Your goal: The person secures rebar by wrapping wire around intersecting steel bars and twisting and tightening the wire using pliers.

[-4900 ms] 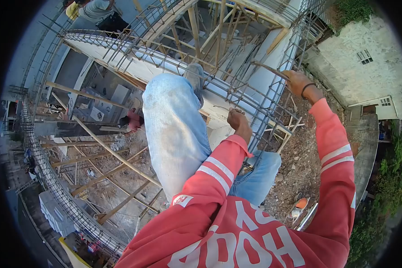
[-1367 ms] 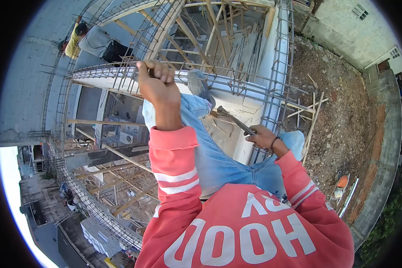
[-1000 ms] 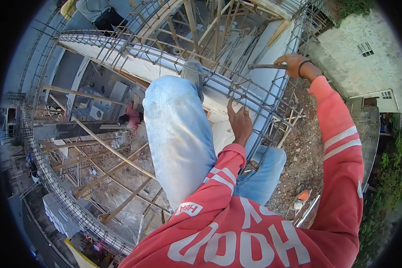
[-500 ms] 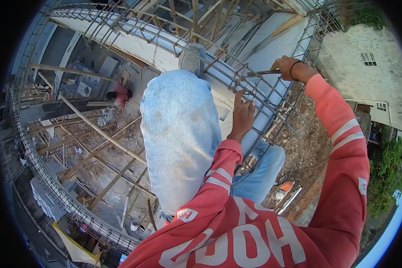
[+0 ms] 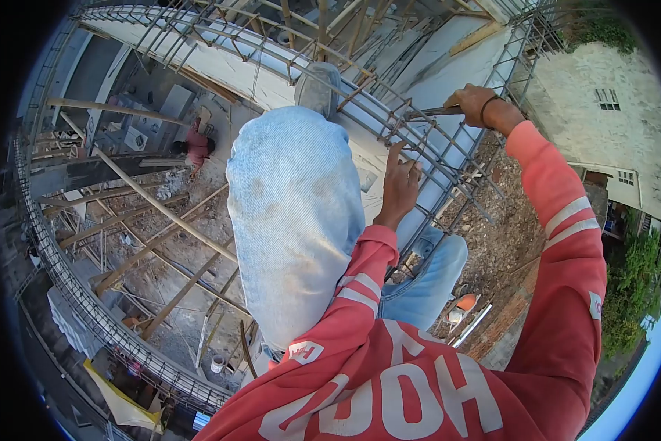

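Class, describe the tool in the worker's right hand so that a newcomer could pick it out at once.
Find the white wall with the steel rebar cage along its top. Follow the cage to the right hand. The slim, dark tool sticks out of that fist; unlike the thinner rods nearby, it is gripped.

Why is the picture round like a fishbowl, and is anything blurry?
Head view: black corners surround a round image, probably from a very wide lens, which may also bow the rebar at left; head view: the jeans look fairly clear, the person below softer; head view: bright sky at lower right.
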A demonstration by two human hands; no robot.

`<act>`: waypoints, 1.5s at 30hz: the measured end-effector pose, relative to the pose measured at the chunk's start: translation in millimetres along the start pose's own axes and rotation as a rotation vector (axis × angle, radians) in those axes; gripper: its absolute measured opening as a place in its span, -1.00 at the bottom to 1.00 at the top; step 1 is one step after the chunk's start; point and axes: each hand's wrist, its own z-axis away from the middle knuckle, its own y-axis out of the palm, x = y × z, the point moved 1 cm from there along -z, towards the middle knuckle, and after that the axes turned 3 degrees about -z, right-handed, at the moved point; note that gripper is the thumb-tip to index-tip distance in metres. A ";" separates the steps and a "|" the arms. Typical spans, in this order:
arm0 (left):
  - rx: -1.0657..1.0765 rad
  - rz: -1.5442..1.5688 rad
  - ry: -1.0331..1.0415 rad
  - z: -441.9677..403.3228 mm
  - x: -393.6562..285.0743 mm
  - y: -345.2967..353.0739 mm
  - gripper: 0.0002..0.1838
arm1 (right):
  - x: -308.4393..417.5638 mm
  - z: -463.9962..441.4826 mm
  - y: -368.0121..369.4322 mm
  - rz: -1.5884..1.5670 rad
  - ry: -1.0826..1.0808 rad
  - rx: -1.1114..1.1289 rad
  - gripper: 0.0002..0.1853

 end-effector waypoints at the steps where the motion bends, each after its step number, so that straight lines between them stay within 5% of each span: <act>1: -0.012 -0.016 0.007 1.6 -1.2 0.7 -0.53 | 0.0 1.6 1.0 -0.009 0.005 -0.002 -0.49; 4: -0.018 -0.010 -0.005 1.1 3.0 -2.5 -0.53 | 0.8 7.1 -13.5 -0.199 0.273 -0.222 -0.44; 8: -0.007 0.008 0.001 -0.3 2.6 1.4 -0.53 | 7.4 14.2 -28.9 0.024 0.028 -0.018 -0.45; 14: 0.008 0.006 0.010 4.0 0.8 2.2 -0.51 | -7.3 5.0 -5.0 0.003 -0.020 0.023 -0.46; 17: -0.002 0.023 -0.004 -2.7 7.3 -4.7 -0.51 | -17.9 3.4 -14.0 -0.205 0.195 -0.189 -0.46; 19: 0.105 0.144 -0.135 1.4 2.2 -2.3 -0.50 | -7.4 1.7 12.2 -0.150 0.072 -0.077 -0.44; 22: -0.027 0.034 0.012 2.0 5.1 0.5 -0.55 | -4.4 11.7 -1.7 -0.097 -0.011 0.026 -0.43; 25: -0.199 -0.014 -0.013 15.3 7.4 8.7 -0.66 | 6.3 54.9 5.5 -0.370 0.368 -0.355 -0.57; 27: -0.378 0.014 -0.148 15.5 -12.0 4.8 -0.65 | -0.4 79.2 74.5 -0.652 0.301 -0.815 -0.71; 29: -0.394 0.151 -0.194 4.3 -42.1 -15.8 -0.64 | 89.2 142.9 48.2 -1.642 0.511 -0.684 -0.82; 32: -0.559 0.697 -0.120 -28.2 -122.1 -59.3 -0.57 | 189.0 189.7 74.0 -2.076 0.518 -0.604 -0.84; 35: -0.476 0.690 0.145 -37.1 -216.1 -123.9 -0.57 | 249.5 178.5 113.9 -1.442 0.389 -0.524 -0.72; 40: -0.367 0.428 0.447 -32.4 -302.7 -184.9 -0.54 | 277.5 108.0 136.5 -1.439 0.104 -0.305 -0.64; 42: -0.301 0.446 0.454 -41.1 -300.9 -195.8 -0.55 | 271.7 68.1 163.5 -1.826 0.664 -0.365 -0.63; 45: -0.119 0.561 0.273 -53.4 -278.2 -195.2 -0.63 | 291.1 52.4 138.0 -1.520 0.718 -0.476 -0.63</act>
